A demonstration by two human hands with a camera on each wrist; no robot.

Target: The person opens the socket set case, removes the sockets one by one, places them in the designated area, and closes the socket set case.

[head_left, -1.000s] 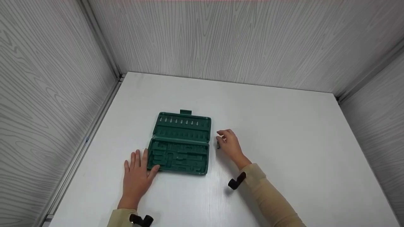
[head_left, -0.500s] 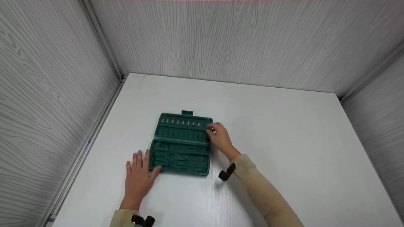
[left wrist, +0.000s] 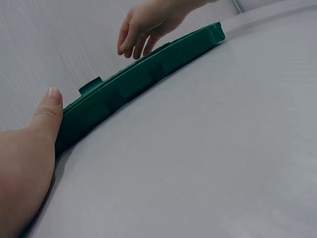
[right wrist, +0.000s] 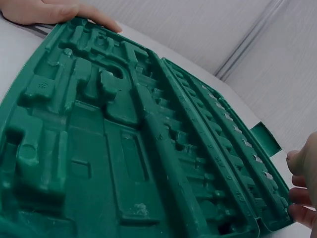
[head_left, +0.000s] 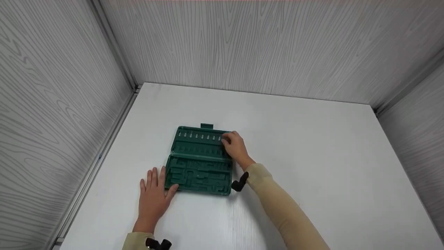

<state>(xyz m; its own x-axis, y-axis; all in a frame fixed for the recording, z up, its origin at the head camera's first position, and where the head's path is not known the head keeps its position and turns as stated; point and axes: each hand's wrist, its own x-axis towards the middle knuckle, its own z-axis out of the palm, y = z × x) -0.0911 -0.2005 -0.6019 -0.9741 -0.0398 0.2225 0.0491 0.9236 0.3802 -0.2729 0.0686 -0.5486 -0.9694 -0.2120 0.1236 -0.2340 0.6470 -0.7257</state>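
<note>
An open green tool case (head_left: 197,158) lies on the white table, with moulded recesses in both halves. A row of small metal bits (head_left: 202,136) stands in its upper half. My left hand (head_left: 151,205) lies with straight fingers along the case's left side, its thumb at the lower left corner. My right hand (head_left: 236,146) reaches over the upper right corner, its curled fingertips beside the end of the bit row. In the right wrist view its fingers (right wrist: 299,196) are close over the case's edge; I cannot tell whether they hold something small.
A latch tab (head_left: 207,126) sticks out at the case's far edge. The white table (head_left: 312,156) extends to the right of the case. Grey wood-grain panels (head_left: 236,45) close in the back and both sides.
My right hand has moved left and slightly up, from beside a small dark piece right of the case to the end of the bit row. My left hand has stayed against the case.
</note>
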